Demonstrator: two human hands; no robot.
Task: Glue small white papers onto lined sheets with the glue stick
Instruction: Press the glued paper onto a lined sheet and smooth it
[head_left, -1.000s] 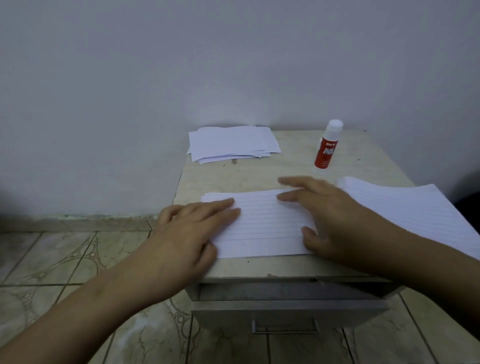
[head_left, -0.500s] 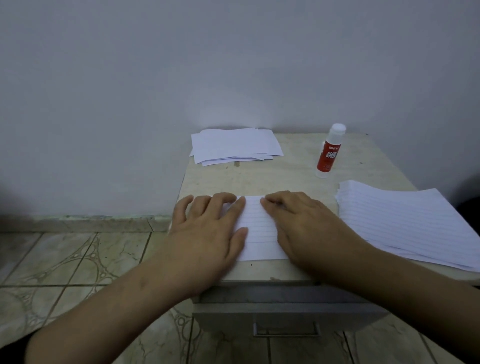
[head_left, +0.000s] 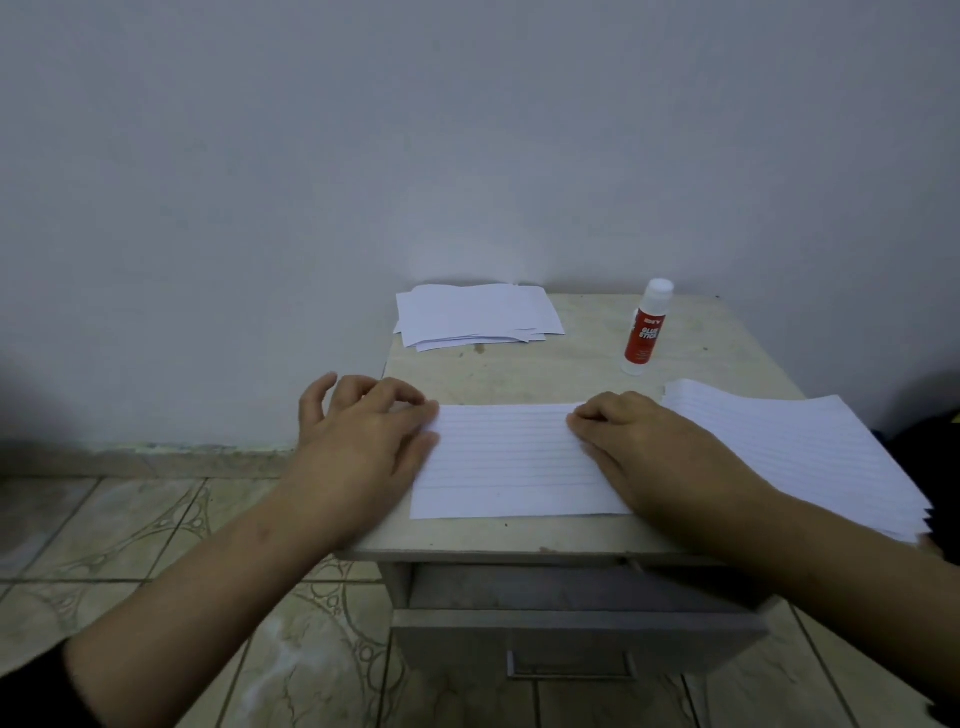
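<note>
sheet (head_left: 511, 460) flat | between left grip (head_left: 363, 431) and right grip (head_left: 639, 447)

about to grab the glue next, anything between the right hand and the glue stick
Nothing visible. The right hand rests on the lined sheet, and the glue stick stands upright behind it on bare tabletop. The lined stack lies off to the right and the small white papers back left, both clear of the path.
</note>
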